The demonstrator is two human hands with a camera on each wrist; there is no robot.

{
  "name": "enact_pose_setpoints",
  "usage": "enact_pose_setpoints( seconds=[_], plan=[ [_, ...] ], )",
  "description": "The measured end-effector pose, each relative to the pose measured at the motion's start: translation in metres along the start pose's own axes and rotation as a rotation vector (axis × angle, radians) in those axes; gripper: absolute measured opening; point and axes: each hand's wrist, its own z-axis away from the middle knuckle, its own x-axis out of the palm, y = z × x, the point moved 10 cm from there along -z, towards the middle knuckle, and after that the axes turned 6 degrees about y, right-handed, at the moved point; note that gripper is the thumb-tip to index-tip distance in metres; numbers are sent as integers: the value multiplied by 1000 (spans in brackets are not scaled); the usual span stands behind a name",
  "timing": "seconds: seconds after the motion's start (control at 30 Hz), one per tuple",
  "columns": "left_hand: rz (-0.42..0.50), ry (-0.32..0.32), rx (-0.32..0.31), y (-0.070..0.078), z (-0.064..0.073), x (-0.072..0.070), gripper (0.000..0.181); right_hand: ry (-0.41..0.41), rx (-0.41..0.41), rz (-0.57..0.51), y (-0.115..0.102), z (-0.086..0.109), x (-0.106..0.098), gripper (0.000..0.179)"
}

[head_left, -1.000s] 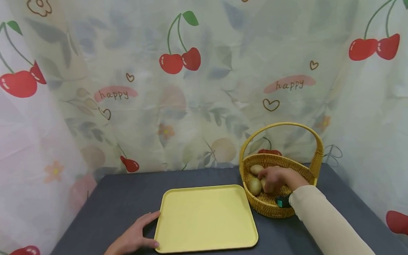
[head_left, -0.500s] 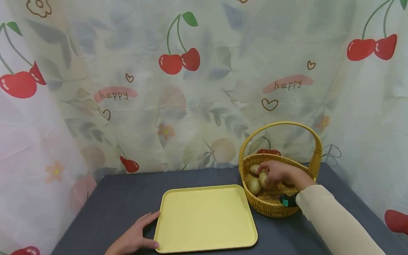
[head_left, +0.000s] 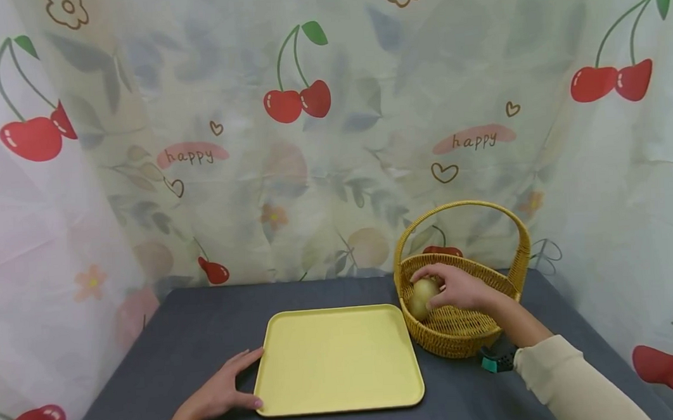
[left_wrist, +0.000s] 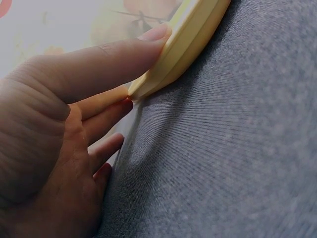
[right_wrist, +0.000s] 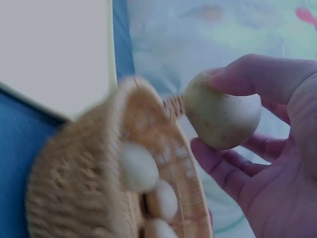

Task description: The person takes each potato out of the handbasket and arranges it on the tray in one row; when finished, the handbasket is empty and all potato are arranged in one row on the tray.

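Observation:
My right hand (head_left: 460, 289) pinches a pale, faintly speckled egg (right_wrist: 225, 116) between thumb and fingers, above the left part of a wicker basket (head_left: 452, 346). In the head view this egg overlaps another egg (head_left: 417, 310) inside the basket. Several eggs show there in the right wrist view, including a pale one (right_wrist: 138, 167) near the rim. My left hand (head_left: 217, 390) touches the left edge of a yellow tray (head_left: 339, 362), thumb near its front corner and forefinger further back. The left wrist view has the thumb (left_wrist: 156, 34) laid on the tray's rim, the fingers fairly straight.
The basket's tall arched handle (head_left: 463, 203) rises over its opening. Its left side stands right beside the tray's back right corner. A dark grey cloth (head_left: 222, 317) covers the table, and a printed curtain (head_left: 334, 172) hangs behind and along both sides.
My right hand has lifted an egg from among the others and moved up and slightly left with it, the forearm drawing back to the right. The left hand and tray have stayed put.

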Motion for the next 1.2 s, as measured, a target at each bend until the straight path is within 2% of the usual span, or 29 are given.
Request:
enact_pose_setpoints(
  seconds=[0.13,0.3,0.53,0.83,1.2],
  plan=[
    [0,5,7,0,0,0,92,4,-42,-18,-16,0,19,50],
    [0,6,11,0,0,1,92,-21,-100,-67,-37,-6,52,50],
    [-9,20,17,-1,1,-2,93,-15,-107,-105,-50,-24,114,52],
    [-1,9,0,2,0,-1,93,-13,-36,-171,-54,-44,191,53],
    [-22,27,56,6,2,-1,93,29,23,-229,-74,-61,247,50]
  ],
)
